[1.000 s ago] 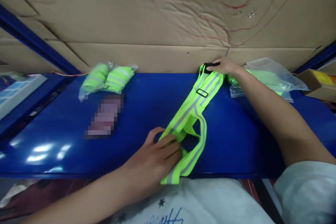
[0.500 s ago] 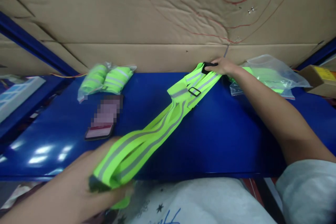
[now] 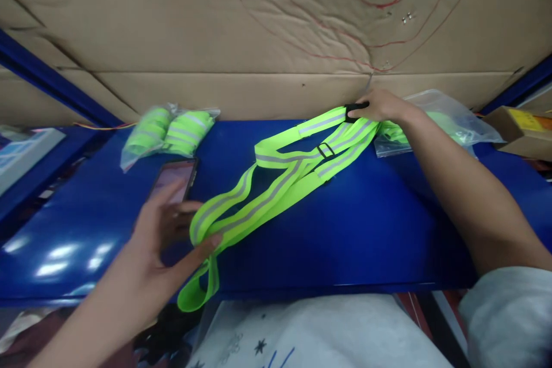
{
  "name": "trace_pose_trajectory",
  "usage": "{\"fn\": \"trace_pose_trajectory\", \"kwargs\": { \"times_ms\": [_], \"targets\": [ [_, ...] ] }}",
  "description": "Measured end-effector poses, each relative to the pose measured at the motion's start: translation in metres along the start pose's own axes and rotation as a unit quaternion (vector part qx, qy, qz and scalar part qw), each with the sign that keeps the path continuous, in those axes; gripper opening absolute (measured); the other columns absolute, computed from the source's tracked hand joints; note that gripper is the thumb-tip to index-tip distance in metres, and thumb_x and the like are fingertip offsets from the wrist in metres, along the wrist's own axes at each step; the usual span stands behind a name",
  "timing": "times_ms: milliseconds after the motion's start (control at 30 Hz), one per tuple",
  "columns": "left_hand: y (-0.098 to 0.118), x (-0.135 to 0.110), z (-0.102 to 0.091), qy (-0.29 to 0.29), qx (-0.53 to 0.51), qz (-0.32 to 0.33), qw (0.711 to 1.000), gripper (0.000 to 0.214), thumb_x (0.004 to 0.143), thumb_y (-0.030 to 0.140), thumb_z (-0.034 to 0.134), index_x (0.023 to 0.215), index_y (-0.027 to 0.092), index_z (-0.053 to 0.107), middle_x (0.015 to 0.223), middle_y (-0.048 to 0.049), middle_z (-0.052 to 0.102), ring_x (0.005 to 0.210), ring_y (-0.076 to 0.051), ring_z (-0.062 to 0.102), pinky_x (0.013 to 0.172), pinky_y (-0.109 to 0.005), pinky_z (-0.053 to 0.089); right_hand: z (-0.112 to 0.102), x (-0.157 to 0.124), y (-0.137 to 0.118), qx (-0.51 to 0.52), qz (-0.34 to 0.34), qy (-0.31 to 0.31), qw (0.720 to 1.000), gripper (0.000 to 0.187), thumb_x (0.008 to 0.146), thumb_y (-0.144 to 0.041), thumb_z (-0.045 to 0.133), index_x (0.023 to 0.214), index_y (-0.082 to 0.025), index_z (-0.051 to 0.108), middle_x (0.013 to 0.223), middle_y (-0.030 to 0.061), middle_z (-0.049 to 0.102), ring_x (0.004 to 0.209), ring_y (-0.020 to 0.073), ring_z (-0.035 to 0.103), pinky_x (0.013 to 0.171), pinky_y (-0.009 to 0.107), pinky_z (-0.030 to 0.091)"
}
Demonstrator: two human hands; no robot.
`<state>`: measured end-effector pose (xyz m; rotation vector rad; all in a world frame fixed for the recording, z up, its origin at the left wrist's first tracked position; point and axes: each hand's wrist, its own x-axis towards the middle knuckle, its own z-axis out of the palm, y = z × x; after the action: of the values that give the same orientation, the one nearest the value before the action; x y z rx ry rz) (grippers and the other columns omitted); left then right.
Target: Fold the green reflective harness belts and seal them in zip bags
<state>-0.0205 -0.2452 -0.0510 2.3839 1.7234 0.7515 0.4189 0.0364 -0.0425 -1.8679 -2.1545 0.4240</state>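
Gripping the strap [image 3: 276, 191] by its black end [image 3: 351, 112] in the right hand [image 3: 382, 104], closing the fingers on it near the far edge of the blue table [image 3: 345, 230]. Holding the left hand [image 3: 149, 244] loosely open at the other end, parting fingers and thumb around the bands and touching one with the thumb. Stretching the strap slantwise across the table between both hands, showing bright yellow-green bands marked lengthwise with grey stripes. Bunching closely toward the black end, passing through a black rectangular slider [image 3: 321, 150], then spreading into slack, separate bends and turning back in one flat fold left of the slider. Curling into a small loop [image 3: 194, 299] below the left thumb, dipping to the table's near edge. Covering part of a phone [image 3: 176, 173] with the left hand. Facing bagged green rolls [image 3: 190, 132] at the back left and another bag [image 3: 444, 103] beside the right forearm.
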Motion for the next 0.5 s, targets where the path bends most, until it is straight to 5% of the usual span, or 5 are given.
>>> {"fn": "trace_pose_trajectory", "kwargs": {
  "times_ms": [100, 233, 333, 400, 500],
  "targets": [
    [0.026, 0.010, -0.009, 0.115, 0.095, 0.017, 0.989, 0.058, 0.095, 0.047, 0.059, 0.150, 0.039, 0.045, 0.147, -0.0087, 0.050, 0.136, -0.038, 0.053, 0.107, -0.058, 0.054, -0.001, -0.006, -0.006, -0.063, 0.001, 0.008, 0.998, 0.034, 0.090, -0.046, 0.067, 0.104, -0.018, 0.080, 0.099, 0.0072, 0.078, 0.095, 0.0282, 0.070, 0.085, 0.034, 0.051],
    [0.054, 0.056, 0.003, 0.028, 0.115, 0.171, 0.978, 0.047, 0.101, 0.043, 0.052, 0.144, 0.025, 0.047, 0.146, -0.0133, 0.052, 0.130, -0.033, 0.058, 0.109, -0.053, 0.051, -0.002, -0.012, -0.012, -0.038, 0.007, 0.026, 0.999, 0.048, 0.097, -0.059, 0.054, 0.103, -0.019, 0.081, 0.099, 0.0048, 0.078, 0.094, 0.0256, 0.070, 0.080, 0.031, 0.051],
    [0.047, 0.100, 0.027, -0.031, 0.165, 0.182, 0.969, 0.056, 0.101, 0.049, 0.054, 0.145, 0.015, 0.048, 0.154, -0.0200, 0.050, 0.143, -0.041, 0.048, 0.116, -0.061, 0.041, -0.002, -0.014, -0.010, -0.005, 0.026, 0.024, 0.999, 0.049, 0.097, -0.061, 0.053, 0.105, -0.021, 0.081, 0.104, 0.0040, 0.078, 0.097, 0.0264, 0.070, 0.083, 0.032, 0.052],
    [0.038, 0.116, 0.038, -0.072, 0.178, 0.176, 0.966, 0.041, 0.103, 0.043, 0.051, 0.131, 0.013, 0.059, 0.125, -0.0167, 0.070, 0.122, -0.035, 0.064, 0.114, -0.061, 0.041, -0.002, -0.015, -0.008, 0.016, 0.032, 0.024, 0.999, 0.049, 0.097, -0.061, 0.054, 0.107, -0.021, 0.081, 0.106, 0.0045, 0.078, 0.099, 0.0269, 0.070, 0.085, 0.033, 0.053],
    [0.038, 0.107, 0.045, -0.111, 0.136, 0.214, 0.961, 0.026, 0.105, 0.036, 0.050, 0.115, 0.018, 0.065, 0.095, -0.0070, 0.075, 0.094, -0.026, 0.072, 0.105, -0.052, 0.049, 0.001, -0.014, -0.004, 0.034, 0.037, 0.029, 0.998, 0.051, 0.098, -0.060, 0.053, 0.114, -0.019, 0.079, 0.111, 0.0055, 0.078, 0.104, 0.0271, 0.070, 0.088, 0.034, 0.054]
  ]
}}
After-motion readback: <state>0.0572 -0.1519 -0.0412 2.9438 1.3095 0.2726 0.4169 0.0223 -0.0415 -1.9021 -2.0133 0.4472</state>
